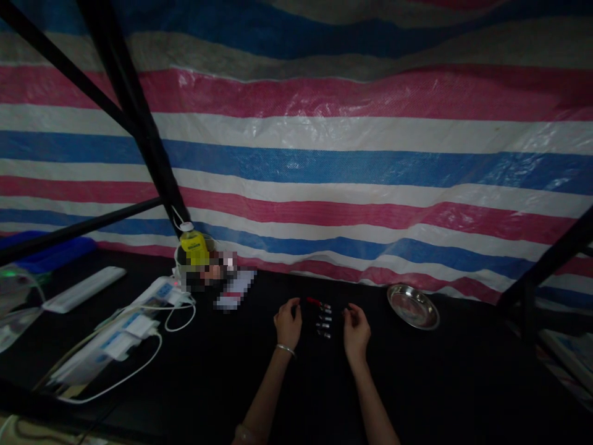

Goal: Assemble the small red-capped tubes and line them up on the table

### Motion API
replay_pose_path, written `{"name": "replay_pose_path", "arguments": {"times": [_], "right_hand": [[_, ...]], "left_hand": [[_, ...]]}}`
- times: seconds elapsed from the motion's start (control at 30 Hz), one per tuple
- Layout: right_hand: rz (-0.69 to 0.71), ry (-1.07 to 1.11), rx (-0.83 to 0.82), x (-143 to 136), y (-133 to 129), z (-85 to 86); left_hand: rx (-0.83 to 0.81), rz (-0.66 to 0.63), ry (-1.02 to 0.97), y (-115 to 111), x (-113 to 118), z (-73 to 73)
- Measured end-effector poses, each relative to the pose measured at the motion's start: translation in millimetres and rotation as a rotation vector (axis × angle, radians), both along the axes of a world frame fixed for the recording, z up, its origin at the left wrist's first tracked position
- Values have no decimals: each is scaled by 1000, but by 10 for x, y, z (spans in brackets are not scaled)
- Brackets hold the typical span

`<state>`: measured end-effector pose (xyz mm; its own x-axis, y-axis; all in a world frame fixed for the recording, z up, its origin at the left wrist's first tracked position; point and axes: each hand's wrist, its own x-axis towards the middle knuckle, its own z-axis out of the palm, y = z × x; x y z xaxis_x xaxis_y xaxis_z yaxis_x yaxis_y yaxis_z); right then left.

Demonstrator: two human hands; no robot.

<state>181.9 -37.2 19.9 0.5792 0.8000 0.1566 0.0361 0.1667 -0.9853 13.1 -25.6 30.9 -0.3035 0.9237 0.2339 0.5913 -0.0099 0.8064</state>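
Observation:
Several small, shiny metallic pieces (323,325) lie in a short column on the black table, too small and dark to name. At the top of the column is a small red piece (313,301). Left of them is my left hand (288,322), a bangle at its wrist, fingers curled and thumb close to the fingertips. My right hand (356,331) is on the other side, thumb and fingers pinched together at a small dark spot. What either hand holds, if anything, is too small and dim to tell. Both hands are apart from the column.
A round metal dish (413,307) stands at right near the striped sheet (324,167). At left are power strips (115,334) with white cables, a long white bar (86,289), a yellow bottle (194,248) and a blurred card (237,289). Black frame bars (134,117) rise there.

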Motion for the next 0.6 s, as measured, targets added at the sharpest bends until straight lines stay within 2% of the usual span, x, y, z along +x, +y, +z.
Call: {"name": "replay_pose_path", "arguments": {"times": [0.1, 0.33, 0.43, 0.6], "right_hand": [[26, -100, 0, -98, -25, -5], [39, -119, -7, -221, 24, -84], [51, -51, 9, -239, 16, -68], [91, 124, 97, -336, -70, 62]], "left_hand": [[-61, -44, 10, 21, -6, -44], [-73, -131, -25, 15, 78, -75], [15, -158, -85, 2, 62, -113], [205, -167, -173, -23, 54, -121]]}}
